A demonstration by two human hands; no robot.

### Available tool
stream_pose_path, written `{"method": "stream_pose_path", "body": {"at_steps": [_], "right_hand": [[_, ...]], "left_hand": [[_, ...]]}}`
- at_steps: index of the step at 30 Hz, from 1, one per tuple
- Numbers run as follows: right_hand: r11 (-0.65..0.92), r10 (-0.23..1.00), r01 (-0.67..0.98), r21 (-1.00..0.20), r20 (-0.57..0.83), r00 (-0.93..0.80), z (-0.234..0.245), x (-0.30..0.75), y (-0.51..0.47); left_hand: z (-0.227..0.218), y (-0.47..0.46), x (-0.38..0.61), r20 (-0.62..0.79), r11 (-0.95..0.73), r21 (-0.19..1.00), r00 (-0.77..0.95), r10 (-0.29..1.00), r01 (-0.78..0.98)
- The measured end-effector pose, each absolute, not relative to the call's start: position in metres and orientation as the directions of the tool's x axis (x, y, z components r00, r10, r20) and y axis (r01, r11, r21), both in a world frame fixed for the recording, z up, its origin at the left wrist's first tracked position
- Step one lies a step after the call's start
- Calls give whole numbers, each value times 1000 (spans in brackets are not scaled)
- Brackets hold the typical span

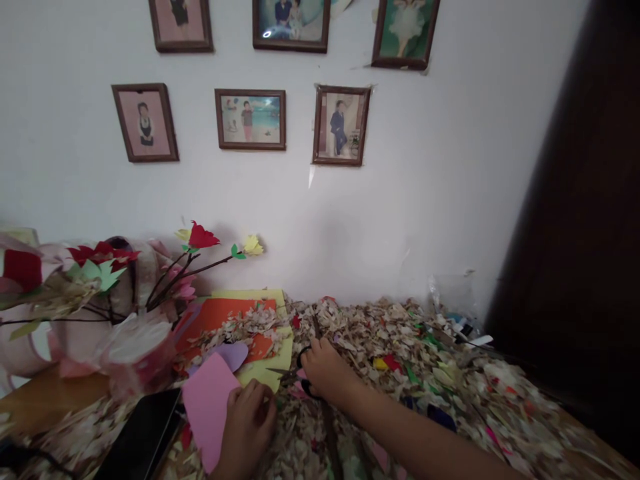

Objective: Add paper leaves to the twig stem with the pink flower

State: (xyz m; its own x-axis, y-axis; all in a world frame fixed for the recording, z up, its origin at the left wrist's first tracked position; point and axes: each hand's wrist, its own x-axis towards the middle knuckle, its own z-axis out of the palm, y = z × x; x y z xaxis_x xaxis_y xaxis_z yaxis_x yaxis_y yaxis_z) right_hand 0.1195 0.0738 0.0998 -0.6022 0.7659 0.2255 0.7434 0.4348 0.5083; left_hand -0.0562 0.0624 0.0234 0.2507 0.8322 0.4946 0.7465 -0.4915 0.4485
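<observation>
My left hand (249,417) grips the right edge of a pink paper sheet (209,407), fingers curled round it. My right hand (324,369) is closed through the handles of black scissors (295,375), whose blades point left toward the pink sheet. Both hands work low at the middle of a table covered in paper scraps (400,347). Orange (220,317), yellow (273,370) and purple (231,353) paper sheets lie just behind the pink one.
Paper flowers on dark stems (200,250) and a wrapped bouquet (95,313) stand at the left. A black phone (143,437) lies at the front left. Framed photos (250,119) hang on the white wall. A dark door or cabinet (585,233) fills the right.
</observation>
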Motion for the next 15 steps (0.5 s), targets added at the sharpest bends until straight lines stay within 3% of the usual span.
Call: {"method": "stream_pose_path", "body": {"at_steps": [10, 15], "right_hand": [[483, 747, 706, 518, 177, -641, 105, 126, 62], [472, 759, 719, 510, 181, -626, 109, 127, 58]], "left_hand": [[18, 65, -54, 530, -445, 529, 128, 838, 723], [20, 63, -55, 549, -483, 499, 169, 819, 720]]}}
